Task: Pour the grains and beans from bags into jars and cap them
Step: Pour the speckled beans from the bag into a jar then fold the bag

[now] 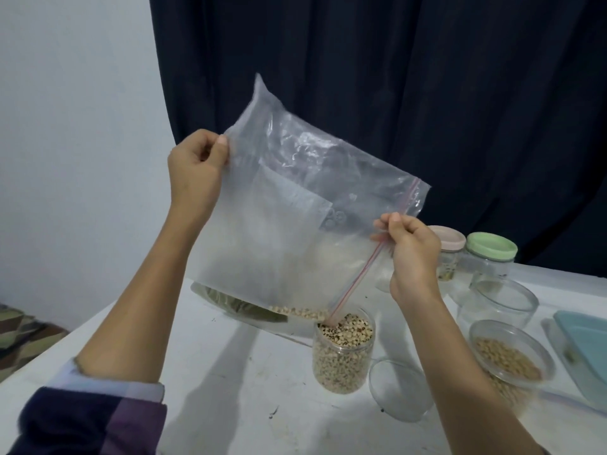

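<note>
**Desk editor:** What is happening here?

**Photographer:** A person tips a clear zip bag [295, 205] over an open jar [343, 353] on the white desk [230, 372]. The left hand [193, 172] pinches the bag's raised bottom corner; the right hand [414, 254] pinches the red-striped mouth edge, fingers curled tight on the plastic. The last black-eyed beans [299, 311] lie along the bag's low edge, just above the jar's rim.

**Desk editor:** And the risk?

**Photographer:** The jar looks full to the brim. I judge that any more beans could heap and roll off onto the desk. The mouth corner barely dips inside the rim, so a small sideways drift would send them past it. The limp plastic may also brush the jar and nudge it toward the clear lid [402, 390] lying beside it.

**Desk editor:** Other jars?

**Photographer:** One uncapped jar of tan grains [510, 356] stands to the right, near a blue tray [588, 343].
</note>
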A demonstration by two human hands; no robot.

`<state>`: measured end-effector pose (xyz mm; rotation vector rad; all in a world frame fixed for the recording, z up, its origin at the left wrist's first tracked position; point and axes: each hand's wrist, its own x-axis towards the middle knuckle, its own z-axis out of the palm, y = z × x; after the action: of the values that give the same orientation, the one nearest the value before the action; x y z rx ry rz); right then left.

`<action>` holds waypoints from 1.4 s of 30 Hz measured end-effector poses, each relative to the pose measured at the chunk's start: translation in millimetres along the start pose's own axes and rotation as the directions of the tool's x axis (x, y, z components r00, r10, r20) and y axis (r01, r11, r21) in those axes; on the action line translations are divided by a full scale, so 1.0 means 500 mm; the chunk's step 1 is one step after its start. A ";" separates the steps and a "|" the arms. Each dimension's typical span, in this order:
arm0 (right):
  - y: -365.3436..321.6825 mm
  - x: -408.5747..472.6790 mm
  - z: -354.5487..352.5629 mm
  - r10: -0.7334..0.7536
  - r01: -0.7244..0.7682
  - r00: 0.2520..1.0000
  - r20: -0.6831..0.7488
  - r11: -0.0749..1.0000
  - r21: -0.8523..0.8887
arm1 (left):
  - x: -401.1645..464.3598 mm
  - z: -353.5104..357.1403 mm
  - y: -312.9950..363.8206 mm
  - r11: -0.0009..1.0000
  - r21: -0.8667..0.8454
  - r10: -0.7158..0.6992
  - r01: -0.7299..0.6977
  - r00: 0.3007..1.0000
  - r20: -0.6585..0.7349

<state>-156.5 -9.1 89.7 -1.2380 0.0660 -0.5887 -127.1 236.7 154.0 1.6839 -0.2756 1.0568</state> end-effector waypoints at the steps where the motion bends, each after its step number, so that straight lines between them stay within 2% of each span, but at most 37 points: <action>1: 0.001 0.000 0.000 -0.001 0.001 1.000 -0.002 1.000 -0.004 | 0.000 0.000 0.000 1.000 0.004 0.001 -0.001 1.000 0.003; 9: 0.000 0.005 -0.001 -0.016 0.017 0.999 -0.046 1.000 0.021 | 0.006 0.004 0.006 1.000 0.006 0.011 -0.011 1.000 -0.002; 12: -0.001 0.004 0.000 -0.017 0.018 1.000 -0.017 1.000 0.018 | 0.008 0.010 0.008 1.000 0.019 0.015 -0.015 1.000 0.012; 21: 0.005 0.016 -0.017 -0.039 0.041 0.995 -0.089 0.999 0.025 | 0.012 0.035 0.025 0.999 0.030 0.028 -0.029 0.999 0.031; 28: 0.011 0.022 -0.022 -0.020 0.022 0.997 -0.078 0.999 0.026 | 0.015 0.048 0.032 0.998 0.046 0.030 -0.031 0.999 0.041; 42: 0.017 0.040 -0.046 0.016 -0.006 0.987 -0.159 0.998 0.063 | 0.032 0.089 0.050 0.997 0.054 0.052 -0.057 0.995 0.091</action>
<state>-144.3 -36.7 79.2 -1.1275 0.1875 -0.6749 -111.7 193.5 181.2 1.7858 -0.3544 1.0396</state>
